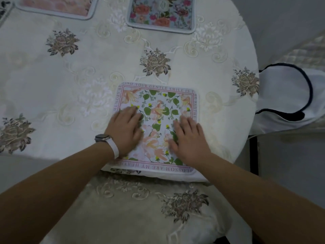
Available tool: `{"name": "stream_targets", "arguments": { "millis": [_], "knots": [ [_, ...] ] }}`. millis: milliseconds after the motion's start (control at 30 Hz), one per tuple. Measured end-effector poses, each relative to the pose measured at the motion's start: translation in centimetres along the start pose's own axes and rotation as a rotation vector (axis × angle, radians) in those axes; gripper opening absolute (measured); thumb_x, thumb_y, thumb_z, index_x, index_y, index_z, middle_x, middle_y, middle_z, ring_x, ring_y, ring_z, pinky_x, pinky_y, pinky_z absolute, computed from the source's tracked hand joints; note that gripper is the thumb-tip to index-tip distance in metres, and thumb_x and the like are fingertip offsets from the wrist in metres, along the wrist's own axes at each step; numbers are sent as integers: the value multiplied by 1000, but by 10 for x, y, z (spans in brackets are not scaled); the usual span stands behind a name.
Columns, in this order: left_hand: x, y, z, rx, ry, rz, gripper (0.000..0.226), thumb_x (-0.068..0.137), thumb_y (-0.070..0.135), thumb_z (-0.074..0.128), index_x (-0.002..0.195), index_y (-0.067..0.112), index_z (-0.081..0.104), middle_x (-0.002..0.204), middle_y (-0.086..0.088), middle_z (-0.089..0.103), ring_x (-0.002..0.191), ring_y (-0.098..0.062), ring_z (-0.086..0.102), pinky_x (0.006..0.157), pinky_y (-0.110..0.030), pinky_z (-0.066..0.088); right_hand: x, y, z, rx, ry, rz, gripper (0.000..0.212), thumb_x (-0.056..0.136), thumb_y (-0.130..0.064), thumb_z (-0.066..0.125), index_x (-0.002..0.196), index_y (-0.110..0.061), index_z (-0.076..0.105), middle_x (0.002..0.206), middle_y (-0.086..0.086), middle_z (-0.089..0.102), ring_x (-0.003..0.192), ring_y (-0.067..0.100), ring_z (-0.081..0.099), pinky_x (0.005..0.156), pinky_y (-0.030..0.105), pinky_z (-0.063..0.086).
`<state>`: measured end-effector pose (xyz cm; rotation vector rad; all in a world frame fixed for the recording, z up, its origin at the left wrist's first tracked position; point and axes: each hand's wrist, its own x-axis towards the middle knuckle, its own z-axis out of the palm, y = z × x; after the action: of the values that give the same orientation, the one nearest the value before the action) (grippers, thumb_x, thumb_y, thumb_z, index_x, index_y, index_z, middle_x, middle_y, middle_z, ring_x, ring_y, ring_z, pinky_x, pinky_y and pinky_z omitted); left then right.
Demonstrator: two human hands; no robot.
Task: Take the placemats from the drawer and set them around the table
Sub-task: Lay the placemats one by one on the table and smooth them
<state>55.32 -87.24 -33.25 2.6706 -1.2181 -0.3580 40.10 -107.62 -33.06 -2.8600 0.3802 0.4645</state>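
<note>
Centrally, head view: a square white fabric placemat [158, 103], printed with green leaves and peach flowers inside a pink lettered border, lies flat at the 6 o'clock edge of a round table covered by a cream embroidered tablecloth [88, 76]. Its near border reaches the table's rim.

The left hand [125, 131] rests palm down on the mat's 9 o'clock half, fingers extended and slightly spread, pointing toward 1 o'clock; it grasps nothing. A watch with a white strap [105, 140] circles its wrist.

The right hand [189, 138] lies palm down on the mat's 3 o'clock half, fingers extended toward 11 o'clock, likewise grasping nothing. The fingertips of both hands are blurred.

A blue-grey placemat with red and orange flowers [161, 13] sits at the table's 12 o'clock, and a pale pink floral placemat [58, 6] at 11 o'clock, both well apart from the hands.

A white bag with dark trim [284, 95] lies beside the table at 3 o'clock. A cream embroidered seat cover [140, 208] lies below the table's rim at 6 o'clock.
</note>
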Motion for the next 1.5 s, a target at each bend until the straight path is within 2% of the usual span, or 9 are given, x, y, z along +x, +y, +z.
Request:
{"name": "stream_targets", "arguments": {
  "millis": [67,167,367,567,767,1067,1200,1333,1500],
  "knots": [
    [8,6,15,27,-55,47,62,95,45,27,149,16,31,160,-8,21,147,-29,15,117,-52,13,14,-9,8,-5,3,-50,71,98,-60,18,157,-22,7,165,9,3,150,31,-6,120,52,0],
    [27,7,25,96,-70,123,62,98,50,18,154,24,14,162,0,6,149,-20,0,119,-49,5,41,-21,11,-40,46,-105,72,97,-62,15,158,-22,8,165,4,4,151,29,-2,120,53,3],
    [81,-6,19,140,-46,122,64,98,49,12,154,17,12,162,-1,11,149,-17,3,119,-45,5,98,-22,0,-52,85,-142,72,97,-55,9,157,-17,4,165,0,0,151,21,-4,121,47,-2],
    [121,-25,13,142,-14,100,64,96,57,11,154,29,9,163,3,8,148,-19,4,117,-47,6,136,-1,-15,-44,141,-123,69,98,-57,15,157,-23,9,165,0,5,151,23,3,120,48,3],
    [119,-37,12,110,43,-124,70,90,69,11,152,36,6,163,4,6,148,-18,3,117,-48,5,144,38,-21,18,202,55,73,95,-62,15,156,-22,13,165,7,7,151,27,4,120,49,4],
    [43,-53,19,17,74,-341,71,92,66,13,153,31,1,163,-4,0,148,-23,-4,117,-50,3,90,57,-1,109,202,267,77,94,-59,14,156,-16,2,165,12,-2,151,26,-6,119,49,-3],
    [10,-16,27,55,43,-262,66,95,59,11,153,29,2,163,-1,-3,148,-22,-7,117,-50,2,45,17,12,58,169,187,72,98,-54,14,157,-14,4,165,11,-1,150,29,-4,119,51,-3],
    [-9,40,45,65,-11,-97,59,98,47,9,153,27,4,163,1,-2,148,-19,-9,116,-42,-9,10,-48,33,-9,124,-10,63,100,-48,11,157,-19,11,165,6,6,151,30,4,120,50,1],
    [-29,34,47,58,-29,-70,58,99,48,6,153,29,4,163,6,-1,148,-16,-9,118,-41,-4,0,-52,39,-29,122,-77,60,101,-50,13,156,-26,13,165,-1,10,151,27,4,121,48,1]
  ]
}}
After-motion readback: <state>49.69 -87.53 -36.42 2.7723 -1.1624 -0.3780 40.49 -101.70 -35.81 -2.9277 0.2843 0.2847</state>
